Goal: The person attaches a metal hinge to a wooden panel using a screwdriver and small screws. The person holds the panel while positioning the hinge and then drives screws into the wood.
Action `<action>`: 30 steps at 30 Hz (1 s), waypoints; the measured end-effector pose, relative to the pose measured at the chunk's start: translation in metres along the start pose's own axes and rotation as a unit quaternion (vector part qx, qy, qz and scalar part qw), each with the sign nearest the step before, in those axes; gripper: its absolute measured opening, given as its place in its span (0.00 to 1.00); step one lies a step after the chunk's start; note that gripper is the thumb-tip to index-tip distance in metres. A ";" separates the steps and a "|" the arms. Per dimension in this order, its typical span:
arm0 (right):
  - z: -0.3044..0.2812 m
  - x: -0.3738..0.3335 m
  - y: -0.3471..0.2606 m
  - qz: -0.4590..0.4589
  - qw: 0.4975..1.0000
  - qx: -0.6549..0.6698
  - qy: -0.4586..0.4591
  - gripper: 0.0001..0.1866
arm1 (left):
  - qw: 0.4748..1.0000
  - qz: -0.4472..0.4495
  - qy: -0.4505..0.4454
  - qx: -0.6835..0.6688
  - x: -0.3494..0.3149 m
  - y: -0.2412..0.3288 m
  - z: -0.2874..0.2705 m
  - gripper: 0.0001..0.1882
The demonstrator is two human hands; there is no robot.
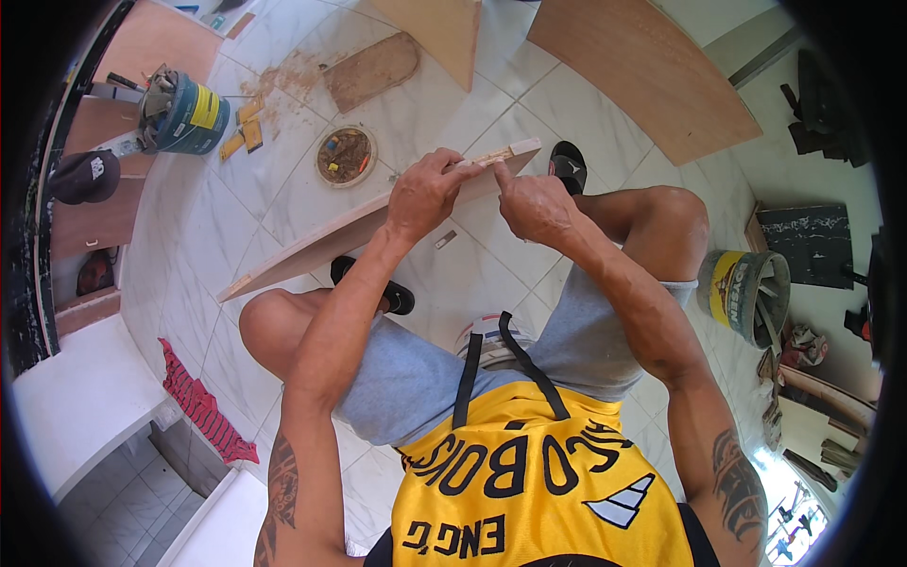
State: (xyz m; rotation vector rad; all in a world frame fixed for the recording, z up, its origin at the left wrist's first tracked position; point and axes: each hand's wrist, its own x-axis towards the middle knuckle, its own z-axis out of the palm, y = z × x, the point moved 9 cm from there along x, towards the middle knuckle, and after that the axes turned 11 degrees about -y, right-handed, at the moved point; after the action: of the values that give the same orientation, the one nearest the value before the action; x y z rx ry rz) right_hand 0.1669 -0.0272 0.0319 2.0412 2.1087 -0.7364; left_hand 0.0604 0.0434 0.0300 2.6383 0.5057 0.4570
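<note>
A long, thin wooden board (354, 215) slants across in front of my knees, its narrow edge facing up. My left hand (427, 194) is closed over that edge, fingers bent around it and one finger lying along it. Close by on the right, my right hand (537, 205) has its index finger against the edge, where the surface looks rough and yellowish. The other fingers of this hand are curled in, and whatever they may hold is hidden. Beneath the board, a small flat piece (445, 239) lies on the tiles.
A round tub (346, 157) of small bits stands beyond the board, near yellow tools (248, 128) and a teal bucket (194, 118). Plywood panels (647, 71) are at the far right. Another bucket (746, 295) holds scraps by my right knee. Striped cloth (200, 402) lies at left.
</note>
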 end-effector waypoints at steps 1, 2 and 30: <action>0.000 0.000 0.000 0.001 1.000 0.000 -0.003 0.25 | 1.000 0.000 -0.001 0.000 0.000 0.000 0.000 0.21; 0.001 0.000 0.000 0.002 1.000 0.000 -0.006 0.25 | 1.000 0.000 -0.001 0.000 0.000 0.000 0.000 0.21; 0.008 0.000 0.000 -0.005 0.999 0.030 -0.022 0.32 | 1.000 0.009 0.011 -0.012 0.001 0.004 -0.004 0.23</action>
State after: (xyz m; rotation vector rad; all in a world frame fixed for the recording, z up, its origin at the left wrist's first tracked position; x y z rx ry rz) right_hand 0.1652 -0.0306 0.0248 2.0245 2.0995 -0.8488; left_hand 0.0612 0.0421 0.0350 2.6203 0.4798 0.4941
